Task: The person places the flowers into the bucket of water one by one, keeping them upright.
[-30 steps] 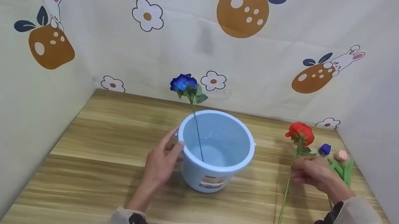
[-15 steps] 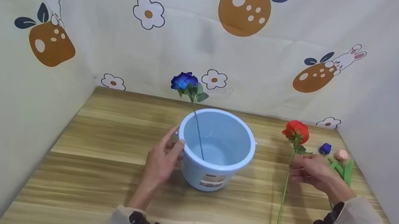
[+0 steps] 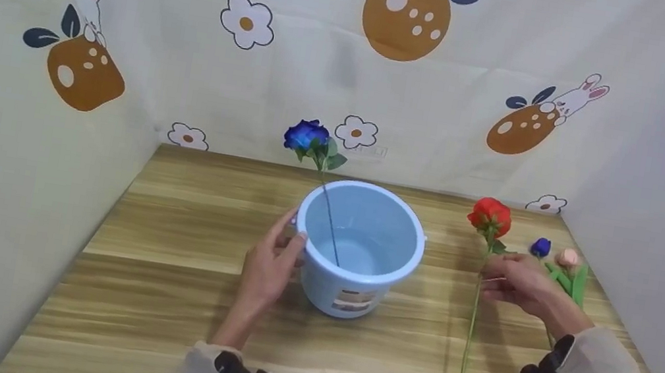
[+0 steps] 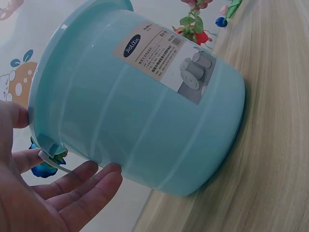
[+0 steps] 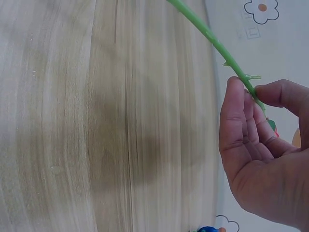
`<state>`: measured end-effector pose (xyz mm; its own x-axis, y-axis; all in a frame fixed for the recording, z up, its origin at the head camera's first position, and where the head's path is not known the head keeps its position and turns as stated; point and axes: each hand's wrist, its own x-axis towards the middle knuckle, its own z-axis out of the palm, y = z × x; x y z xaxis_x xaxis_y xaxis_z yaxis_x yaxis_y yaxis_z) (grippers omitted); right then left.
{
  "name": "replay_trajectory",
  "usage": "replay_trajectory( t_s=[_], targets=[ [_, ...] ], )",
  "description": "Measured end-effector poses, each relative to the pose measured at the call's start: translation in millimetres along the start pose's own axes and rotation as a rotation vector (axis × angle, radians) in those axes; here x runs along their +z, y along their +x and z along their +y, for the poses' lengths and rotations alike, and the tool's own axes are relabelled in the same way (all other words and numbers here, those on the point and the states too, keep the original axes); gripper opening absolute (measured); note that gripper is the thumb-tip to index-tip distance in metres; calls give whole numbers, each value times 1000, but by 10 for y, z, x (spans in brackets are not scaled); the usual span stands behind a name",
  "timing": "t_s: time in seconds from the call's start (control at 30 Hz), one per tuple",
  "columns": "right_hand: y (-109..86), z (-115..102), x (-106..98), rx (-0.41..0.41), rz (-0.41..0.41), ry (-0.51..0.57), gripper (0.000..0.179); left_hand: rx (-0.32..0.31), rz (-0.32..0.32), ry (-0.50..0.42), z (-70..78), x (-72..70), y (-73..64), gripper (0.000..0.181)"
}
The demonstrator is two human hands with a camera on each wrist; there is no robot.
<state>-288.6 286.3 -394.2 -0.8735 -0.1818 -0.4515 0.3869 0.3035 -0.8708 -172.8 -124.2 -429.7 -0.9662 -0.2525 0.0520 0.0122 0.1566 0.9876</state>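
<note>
The wood-grained counter (image 3: 168,294) lay under everything. Near its middle stood the light-blue plastic bucket (image 3: 317,285), label facing the person. The red rose (image 3: 489,218) had its bloom at the bucket's 2 o'clock and the lower end of its green stem (image 3: 469,341) between 4 and 5; over the last second it had shifted slightly toward 9 o'clock and its shadow had drawn further from the stem, which suggested that it was now lifted off the counter. The blue rose (image 3: 307,136) leaned inside the bucket, its bloom beyond the rim at 11 o'clock. At the bucket's 8 o'clock the left hand (image 3: 270,267) held its side, fingers loosely curved along the wall, thumb at the rim. At 3 o'clock, well apart from the bucket, the right hand (image 3: 522,283) pinched the red rose's stem, fingers closed against the thumb. Near that hand, the pink tulip (image 3: 568,258) showed toward 2 o'clock, the blue bud (image 3: 540,247) toward 1.
</note>
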Motion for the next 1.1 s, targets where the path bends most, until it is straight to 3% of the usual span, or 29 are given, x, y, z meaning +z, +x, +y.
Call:
replay_trajectory(
  t_s=[0.47, 1.1],
  targets=[
    [-22, -45, 88, -32, -8, 42, 13, 27, 10, 18, -9, 3, 3, 54],
    [-78, -140, 153, -46, -25, 117, 10, -4, 7, 16, 7, 2, 6, 54]
  ],
)
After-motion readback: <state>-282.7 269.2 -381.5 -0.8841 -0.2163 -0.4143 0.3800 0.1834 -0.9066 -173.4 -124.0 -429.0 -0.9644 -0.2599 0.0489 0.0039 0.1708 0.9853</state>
